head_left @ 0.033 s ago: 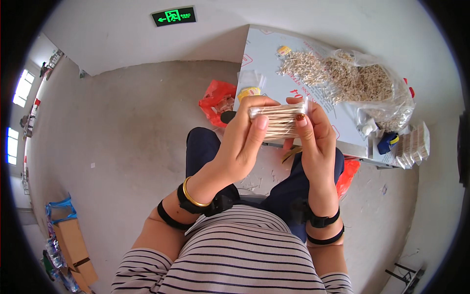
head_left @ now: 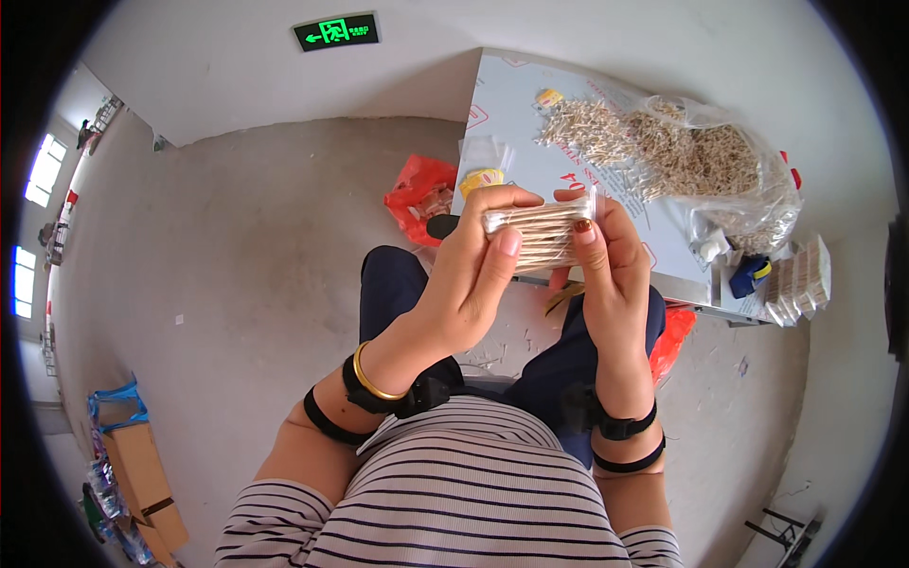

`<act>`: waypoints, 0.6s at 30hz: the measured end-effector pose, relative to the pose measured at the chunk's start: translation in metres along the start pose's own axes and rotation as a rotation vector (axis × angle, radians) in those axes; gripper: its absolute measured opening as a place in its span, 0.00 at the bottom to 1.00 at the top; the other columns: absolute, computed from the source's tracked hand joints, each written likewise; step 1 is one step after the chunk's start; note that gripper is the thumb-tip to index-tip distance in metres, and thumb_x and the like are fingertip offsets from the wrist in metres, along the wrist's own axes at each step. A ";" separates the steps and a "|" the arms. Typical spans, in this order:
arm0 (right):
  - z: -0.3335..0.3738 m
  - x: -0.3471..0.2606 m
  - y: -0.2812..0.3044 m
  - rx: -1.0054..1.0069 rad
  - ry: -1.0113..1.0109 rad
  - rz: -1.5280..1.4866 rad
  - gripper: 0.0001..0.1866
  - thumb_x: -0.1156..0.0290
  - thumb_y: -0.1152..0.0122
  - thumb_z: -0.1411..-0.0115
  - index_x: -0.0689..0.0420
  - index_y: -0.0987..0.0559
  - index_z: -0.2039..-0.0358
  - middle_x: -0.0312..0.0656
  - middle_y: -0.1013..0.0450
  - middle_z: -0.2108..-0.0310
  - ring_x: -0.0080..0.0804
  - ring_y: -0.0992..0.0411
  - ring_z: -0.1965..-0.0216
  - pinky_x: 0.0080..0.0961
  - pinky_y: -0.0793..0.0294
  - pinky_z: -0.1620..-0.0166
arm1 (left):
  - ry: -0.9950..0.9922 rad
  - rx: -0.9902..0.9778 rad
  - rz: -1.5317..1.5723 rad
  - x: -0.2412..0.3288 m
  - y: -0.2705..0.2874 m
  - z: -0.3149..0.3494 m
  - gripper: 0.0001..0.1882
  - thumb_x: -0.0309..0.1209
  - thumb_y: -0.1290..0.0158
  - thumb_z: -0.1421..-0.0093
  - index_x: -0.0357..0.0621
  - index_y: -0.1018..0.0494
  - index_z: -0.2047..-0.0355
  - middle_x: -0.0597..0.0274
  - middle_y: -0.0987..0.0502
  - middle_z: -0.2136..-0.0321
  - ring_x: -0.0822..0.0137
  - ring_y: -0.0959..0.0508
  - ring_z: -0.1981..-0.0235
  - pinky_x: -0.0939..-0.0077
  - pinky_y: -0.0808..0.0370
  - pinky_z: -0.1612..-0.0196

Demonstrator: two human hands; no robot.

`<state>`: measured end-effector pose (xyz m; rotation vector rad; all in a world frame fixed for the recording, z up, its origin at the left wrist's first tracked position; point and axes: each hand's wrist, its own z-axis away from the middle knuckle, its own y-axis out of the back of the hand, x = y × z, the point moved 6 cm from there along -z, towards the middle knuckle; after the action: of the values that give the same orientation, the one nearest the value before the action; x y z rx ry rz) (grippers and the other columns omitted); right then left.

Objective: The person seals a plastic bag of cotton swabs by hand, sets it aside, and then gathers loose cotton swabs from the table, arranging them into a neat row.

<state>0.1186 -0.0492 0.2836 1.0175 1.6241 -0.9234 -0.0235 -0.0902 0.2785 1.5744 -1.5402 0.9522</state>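
centrally, clear packet (head_left: 544, 223) of swabs (head_left: 547, 254) in hands (head_left: 469, 279) (head_left: 611, 275), swab-filled bag (head_left: 769, 213) beyond

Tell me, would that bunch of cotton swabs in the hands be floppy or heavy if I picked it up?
The bunch of cotton swabs is probably light, being thin sticks with small white tips. It's likely stiff lengthwise, since the sticks look straight and lie side by side. Held loosely, such slim, separate sticks might slide.
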 end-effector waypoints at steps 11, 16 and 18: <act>0.012 -0.005 0.009 0.073 -0.015 0.191 0.14 0.63 0.47 0.26 0.63 0.27 0.56 0.34 0.25 0.70 0.15 0.28 0.73 0.14 0.31 0.74 | 0.071 -0.028 0.067 0.001 -0.001 0.010 0.21 0.44 0.61 0.24 0.37 0.35 0.47 0.64 0.25 0.67 0.79 0.29 0.71 0.83 0.32 0.67; 0.023 -0.035 -0.017 0.008 0.095 -0.041 0.15 0.69 0.49 0.26 0.65 0.30 0.46 0.39 0.26 0.55 0.21 0.27 0.59 0.22 0.24 0.58 | 0.139 0.126 0.193 0.009 0.006 0.012 0.23 0.48 0.63 0.24 0.40 0.30 0.53 0.67 0.25 0.69 0.82 0.31 0.75 0.86 0.34 0.73; 0.026 -0.035 -0.013 -0.043 0.120 0.005 0.15 0.70 0.49 0.27 0.65 0.32 0.45 0.40 0.27 0.54 0.22 0.27 0.57 0.23 0.24 0.56 | 0.131 0.105 0.176 0.011 0.007 0.016 0.24 0.48 0.63 0.25 0.38 0.30 0.50 0.61 0.22 0.68 0.76 0.27 0.76 0.81 0.32 0.74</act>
<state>0.1213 -0.0841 0.3120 1.0638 1.7329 -0.8344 -0.0298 -0.1097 0.2808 1.4335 -1.5778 1.2275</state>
